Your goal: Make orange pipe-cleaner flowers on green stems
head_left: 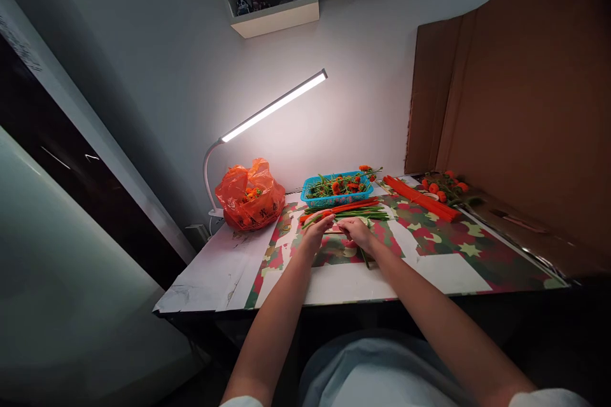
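Both my hands rest on the table over a camouflage-patterned sheet [443,241]. My left hand [317,232] has its fingers curled, pinching an orange and green stem. My right hand [356,231] is closed beside it, its fingers on the same thin stem piece. Just beyond the hands lies a loose bundle of green and orange stems [348,210]. Behind that sits a blue basket [337,189] holding small orange flowers with green stems.
An orange plastic bag [249,196] stands at the left near a lit white desk lamp [272,107]. A bundle of orange sticks [422,198] and more orange flowers [442,186] lie at the right. Brown cardboard [515,114] leans at the right. A wall shelf [277,13] hangs above.
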`<state>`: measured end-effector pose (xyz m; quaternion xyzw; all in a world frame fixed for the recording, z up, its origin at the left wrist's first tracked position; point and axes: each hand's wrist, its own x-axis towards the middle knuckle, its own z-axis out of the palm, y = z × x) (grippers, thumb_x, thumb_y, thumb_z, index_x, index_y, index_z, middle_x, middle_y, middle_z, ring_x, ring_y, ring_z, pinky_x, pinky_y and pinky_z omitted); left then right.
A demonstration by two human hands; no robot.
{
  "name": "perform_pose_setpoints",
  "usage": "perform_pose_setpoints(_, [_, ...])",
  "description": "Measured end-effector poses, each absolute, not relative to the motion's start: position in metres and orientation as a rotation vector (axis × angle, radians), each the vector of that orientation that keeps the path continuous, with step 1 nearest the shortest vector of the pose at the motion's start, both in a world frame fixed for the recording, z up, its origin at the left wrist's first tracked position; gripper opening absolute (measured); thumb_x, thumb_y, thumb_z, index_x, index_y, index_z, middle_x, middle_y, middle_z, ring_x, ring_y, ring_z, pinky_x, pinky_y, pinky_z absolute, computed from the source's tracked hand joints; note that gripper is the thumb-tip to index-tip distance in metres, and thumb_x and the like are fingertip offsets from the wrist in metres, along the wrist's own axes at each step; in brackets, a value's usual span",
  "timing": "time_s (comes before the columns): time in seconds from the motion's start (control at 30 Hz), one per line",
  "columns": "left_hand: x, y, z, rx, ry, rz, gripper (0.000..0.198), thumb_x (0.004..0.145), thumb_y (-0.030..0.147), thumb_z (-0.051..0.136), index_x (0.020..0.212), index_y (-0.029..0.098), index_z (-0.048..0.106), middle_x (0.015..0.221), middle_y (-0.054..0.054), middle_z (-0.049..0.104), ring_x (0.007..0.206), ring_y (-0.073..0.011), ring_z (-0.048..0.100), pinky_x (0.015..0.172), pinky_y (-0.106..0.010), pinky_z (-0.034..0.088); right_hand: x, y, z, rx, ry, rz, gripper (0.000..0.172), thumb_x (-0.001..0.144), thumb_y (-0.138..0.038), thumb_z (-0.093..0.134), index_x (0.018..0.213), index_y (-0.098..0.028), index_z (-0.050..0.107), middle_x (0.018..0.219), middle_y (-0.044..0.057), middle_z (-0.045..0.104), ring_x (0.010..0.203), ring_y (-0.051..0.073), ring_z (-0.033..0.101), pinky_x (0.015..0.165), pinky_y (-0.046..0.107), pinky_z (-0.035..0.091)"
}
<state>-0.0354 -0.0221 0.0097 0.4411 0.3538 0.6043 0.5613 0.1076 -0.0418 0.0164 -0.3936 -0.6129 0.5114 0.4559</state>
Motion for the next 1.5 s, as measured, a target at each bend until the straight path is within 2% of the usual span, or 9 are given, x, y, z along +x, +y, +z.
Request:
perform_pose_setpoints(0.1, [-0.038,-0.022,0.012,1.003,0.797,1.367,0.032,0.057,0.027,0.081,0.085,0.015,0.071,0.079,-0.004,0.070,0.068,-0.0118,0.062,0.066,-0.023,0.048,0.109,-0.039,0.014,-0.979,-1.495,1.270,0.026,0.069,-0.037,0.047,0.050,-0.020,0.038,0.050,-0.004,0.031,0.048,0.009,0.027,0.045,0.025,0.025])
perform_pose_setpoints(0.2, [-0.041,-0.021,0.014,1.000,0.776,1.271,0.037,0.061,0.034,0.079,0.092,0.015,0.070,0.077,-0.004,0.069,0.059,-0.0094,0.061,0.059,-0.021,0.048,0.110,-0.035,0.011,-0.920,-1.496,1.266,0.028,0.067,-0.039,0.047,0.049,-0.021,0.037,0.050,-0.004,0.031,0.048,0.010,0.028,0.046,0.025,0.025])
perform_pose_setpoints(0.37, [-0.041,-0.020,0.012,0.961,0.857,1.306,0.036,0.058,0.040,0.081,0.077,0.013,0.067,0.066,-0.002,0.066,0.049,-0.0064,0.056,0.050,-0.018,0.045,0.111,-0.033,0.009,-0.903,-1.497,1.247,0.029,0.068,-0.041,0.046,0.049,-0.021,0.037,0.049,-0.003,0.032,0.048,0.010,0.027,0.046,0.025,0.022])
perform_pose_setpoints(0.53, [-0.041,-0.020,0.009,1.032,0.851,1.376,0.037,0.053,0.038,0.084,0.074,0.013,0.068,0.068,-0.004,0.068,0.055,-0.0083,0.058,0.056,-0.019,0.046,0.111,-0.037,0.011,-0.929,-1.399,1.215,0.030,0.070,-0.046,0.053,0.057,-0.019,0.049,0.051,-0.003,0.043,0.048,0.010,0.036,0.045,0.024,0.029])
perform_pose_setpoints(0.67, [-0.041,-0.020,0.007,1.118,0.833,1.377,0.036,0.054,0.037,0.084,0.076,0.013,0.069,0.069,-0.003,0.069,0.059,-0.0101,0.060,0.061,-0.023,0.046,0.111,-0.037,0.012,-0.931,-1.287,1.198,0.037,0.063,-0.053,0.067,0.064,-0.017,0.059,0.059,-0.001,0.055,0.056,0.012,0.048,0.052,0.024,0.041])
perform_pose_setpoints(0.83, [-0.041,-0.018,0.002,1.140,0.861,1.364,0.036,0.052,0.036,0.085,0.077,0.014,0.071,0.072,-0.004,0.070,0.063,-0.0121,0.061,0.067,-0.027,0.047,0.114,-0.033,0.010,-0.951,-1.107,1.330,0.034,0.054,-0.046,0.078,0.068,-0.016,0.067,0.070,0.003,0.065,0.062,0.012,0.056,0.057,0.023,0.045])
perform_pose_setpoints(1.03, [-0.039,-0.017,0.003,1.051,0.806,1.359,0.035,0.047,0.033,0.087,0.073,0.014,0.072,0.071,-0.004,0.071,0.065,-0.0122,0.062,0.066,-0.025,0.046,0.118,-0.032,0.010,-0.983,-1.025,1.553,0.018,0.067,-0.034,0.074,0.077,-0.020,0.068,0.071,0.002,0.065,0.060,0.011,0.057,0.054,0.022,0.048])
perform_pose_setpoints(1.23, [-0.040,-0.015,0.003,0.977,0.743,1.345,0.033,0.049,0.031,0.087,0.073,0.013,0.072,0.076,-0.004,0.072,0.064,-0.0094,0.061,0.065,-0.022,0.045,0.117,-0.030,0.010,-0.899,-1.059,1.591,0.011,0.070,-0.027,0.072,0.076,-0.018,0.069,0.073,0.002,0.065,0.061,0.010,0.057,0.056,0.020,0.048])
perform_pose_setpoints(1.5, [-0.039,-0.017,0.004,1.060,0.843,1.412,0.034,0.052,0.033,0.085,0.076,0.013,0.072,0.072,-0.005,0.072,0.061,-0.0113,0.061,0.063,-0.024,0.045,0.116,-0.031,0.009,-0.951,-1.126,1.451,0.024,0.063,-0.039,0.076,0.070,-0.017,0.070,0.074,0.003,0.067,0.063,0.011,0.056,0.056,0.022,0.045])
